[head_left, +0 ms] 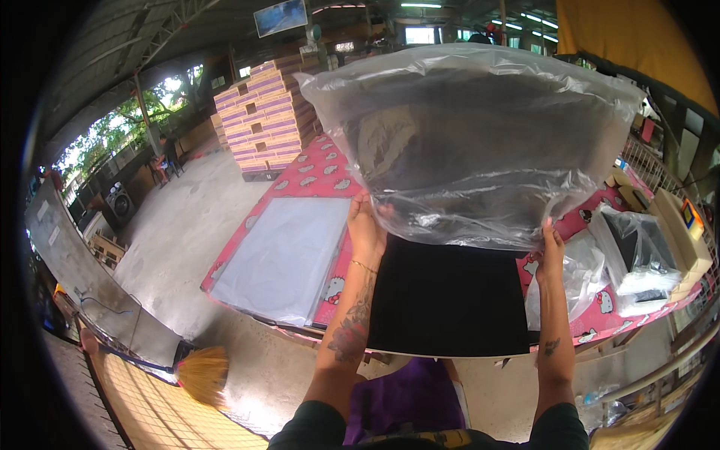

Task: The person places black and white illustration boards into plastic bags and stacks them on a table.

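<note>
A large clear plastic bag (480,127) is held up in front of me, puffed out and wrinkled. My left hand (366,223) is closed on its near left corner. At the near right corner my right hand (553,244) pinches the edge between thumb and fingers. Below the bag a flat black panel (450,304) lies at the table's front edge, its far part hidden by the plastic. To the left of my left hand rests a flat stack of clear plastic bags (281,255).
A pink patterned cloth (328,166) covers the table (255,217). Crumpled plastic (581,266), wrapped dark items (637,244) and an opened cardboard box (679,232) lie on the right. Boxes (266,120) are stacked beyond the table. A broom (201,375) is at lower left.
</note>
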`<state>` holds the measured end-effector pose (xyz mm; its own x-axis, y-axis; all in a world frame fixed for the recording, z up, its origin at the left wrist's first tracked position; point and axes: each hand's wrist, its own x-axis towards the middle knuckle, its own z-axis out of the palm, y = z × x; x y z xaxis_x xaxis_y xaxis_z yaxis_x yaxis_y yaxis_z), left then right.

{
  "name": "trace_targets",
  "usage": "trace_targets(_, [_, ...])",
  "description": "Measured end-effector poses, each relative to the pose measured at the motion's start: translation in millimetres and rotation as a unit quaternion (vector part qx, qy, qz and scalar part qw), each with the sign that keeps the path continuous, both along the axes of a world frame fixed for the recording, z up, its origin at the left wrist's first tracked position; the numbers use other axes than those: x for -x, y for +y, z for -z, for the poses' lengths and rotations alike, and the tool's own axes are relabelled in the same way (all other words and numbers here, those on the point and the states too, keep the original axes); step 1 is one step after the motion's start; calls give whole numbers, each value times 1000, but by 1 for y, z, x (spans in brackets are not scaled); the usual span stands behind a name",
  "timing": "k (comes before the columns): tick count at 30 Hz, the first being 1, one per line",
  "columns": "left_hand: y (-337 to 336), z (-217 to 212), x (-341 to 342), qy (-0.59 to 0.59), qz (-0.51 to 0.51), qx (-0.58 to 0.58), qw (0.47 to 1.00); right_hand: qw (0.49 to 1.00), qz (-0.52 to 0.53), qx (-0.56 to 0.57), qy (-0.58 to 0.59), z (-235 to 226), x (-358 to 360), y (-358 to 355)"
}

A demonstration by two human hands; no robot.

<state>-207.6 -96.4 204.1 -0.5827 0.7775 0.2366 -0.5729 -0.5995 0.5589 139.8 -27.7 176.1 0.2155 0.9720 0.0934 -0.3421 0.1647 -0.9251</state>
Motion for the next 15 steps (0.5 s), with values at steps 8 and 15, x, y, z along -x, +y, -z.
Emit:
trace_targets(8, [-3, -10, 5, 88, -5, -8, 996, 1000, -10, -7, -10, -23, -4, 5])
trace_targets(15, [-7, -1, 14, 99, 4, 73, 992, 999, -31, 13, -16, -9, -21, 7])
